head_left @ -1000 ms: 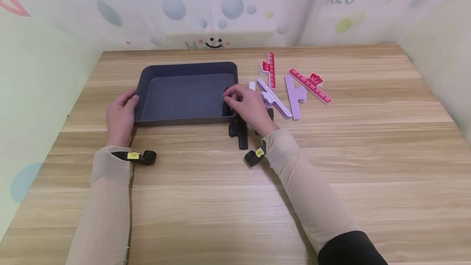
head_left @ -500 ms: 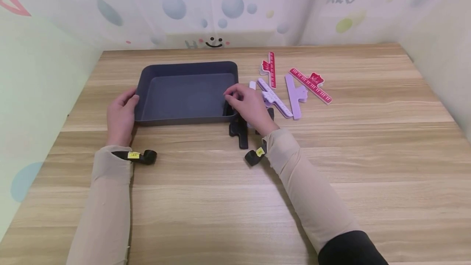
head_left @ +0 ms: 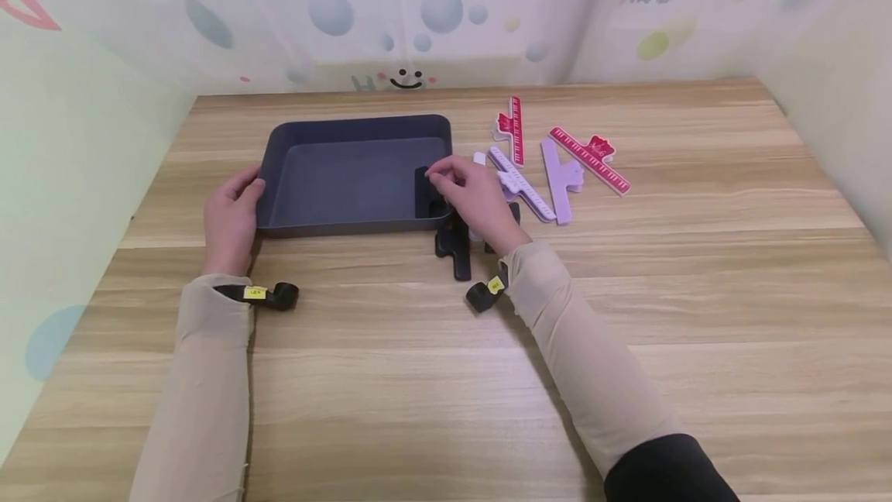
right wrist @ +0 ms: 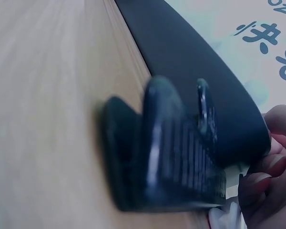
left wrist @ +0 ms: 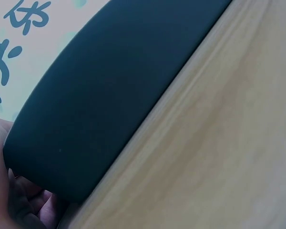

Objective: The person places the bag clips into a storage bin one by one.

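Note:
A dark grey rectangular tray (head_left: 334,184) lies on the table in the head view. My left hand (head_left: 233,217) grips its left wall, thumb at the rim and other fingers outside, partly hidden in the left wrist view. Over the tray's right wall reaches my right hand (head_left: 477,196), thumb and index finger together at the upper end of a black clip (head_left: 422,194) in the tray's front right corner. The hand hides part of this clip. Just outside that corner is another black clip (head_left: 458,254), large and blurred in the right wrist view.
Right of the tray lie two red clips (head_left: 591,161) with a keyboard pattern, a patterned purple clip (head_left: 523,184) and a plain purple clip (head_left: 557,183). A white-ended piece (head_left: 478,159) and another black piece (head_left: 514,213) are partly under my right hand. A printed curtain (head_left: 488,14) stands behind.
The black clip inside the tray has tipped leftward and shows more of its flat side. My right fingertips have barely moved, and my left hand stays on the tray.

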Demonstrator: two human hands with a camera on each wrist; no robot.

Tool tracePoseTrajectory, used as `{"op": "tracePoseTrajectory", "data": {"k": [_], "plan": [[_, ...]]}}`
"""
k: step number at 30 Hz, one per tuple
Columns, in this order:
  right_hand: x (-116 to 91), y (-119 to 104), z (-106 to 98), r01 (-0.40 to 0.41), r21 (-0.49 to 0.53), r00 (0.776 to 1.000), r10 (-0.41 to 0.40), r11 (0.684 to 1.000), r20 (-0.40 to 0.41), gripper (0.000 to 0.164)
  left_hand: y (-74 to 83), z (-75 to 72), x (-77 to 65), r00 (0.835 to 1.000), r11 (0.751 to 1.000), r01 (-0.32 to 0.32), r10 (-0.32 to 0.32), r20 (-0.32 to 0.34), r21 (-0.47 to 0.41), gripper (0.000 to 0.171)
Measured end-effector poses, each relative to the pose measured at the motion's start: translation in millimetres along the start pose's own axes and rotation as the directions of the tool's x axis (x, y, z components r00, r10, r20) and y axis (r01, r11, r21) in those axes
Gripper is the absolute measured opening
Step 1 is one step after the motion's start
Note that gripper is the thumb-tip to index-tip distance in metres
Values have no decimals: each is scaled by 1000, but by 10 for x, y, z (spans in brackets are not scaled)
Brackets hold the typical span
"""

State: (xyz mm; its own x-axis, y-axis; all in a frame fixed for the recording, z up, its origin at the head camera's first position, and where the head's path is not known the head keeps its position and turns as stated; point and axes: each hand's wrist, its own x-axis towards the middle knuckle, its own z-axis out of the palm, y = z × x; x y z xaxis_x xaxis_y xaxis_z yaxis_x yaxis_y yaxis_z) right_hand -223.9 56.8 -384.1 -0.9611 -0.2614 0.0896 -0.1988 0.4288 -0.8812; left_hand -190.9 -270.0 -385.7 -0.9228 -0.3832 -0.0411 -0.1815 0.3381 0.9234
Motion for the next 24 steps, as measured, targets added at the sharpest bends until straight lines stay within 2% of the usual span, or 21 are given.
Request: {"op": "tracePoseTrajectory", "data": {"k": [9,13,17,24], "plan": [[10,-24,-90,-62,193,998,58,979,30,23,-9,17,2,1000,1000,-9,9,-8,-11,39],[15,-63,-169,-87,232,996,86,969,18,24,-8,10,4,1000,1000,-4,4,-6,-18,39],[18,-60,-261,-101,196,994,105,975,-8,21,-3,6,2,1000,1000,-1,0,-7,-8,39],[31,31,-437,-98,133,992,108,986,-64,24,-2,10,7,1000,1000,-7,8,-13,5,39]]}}
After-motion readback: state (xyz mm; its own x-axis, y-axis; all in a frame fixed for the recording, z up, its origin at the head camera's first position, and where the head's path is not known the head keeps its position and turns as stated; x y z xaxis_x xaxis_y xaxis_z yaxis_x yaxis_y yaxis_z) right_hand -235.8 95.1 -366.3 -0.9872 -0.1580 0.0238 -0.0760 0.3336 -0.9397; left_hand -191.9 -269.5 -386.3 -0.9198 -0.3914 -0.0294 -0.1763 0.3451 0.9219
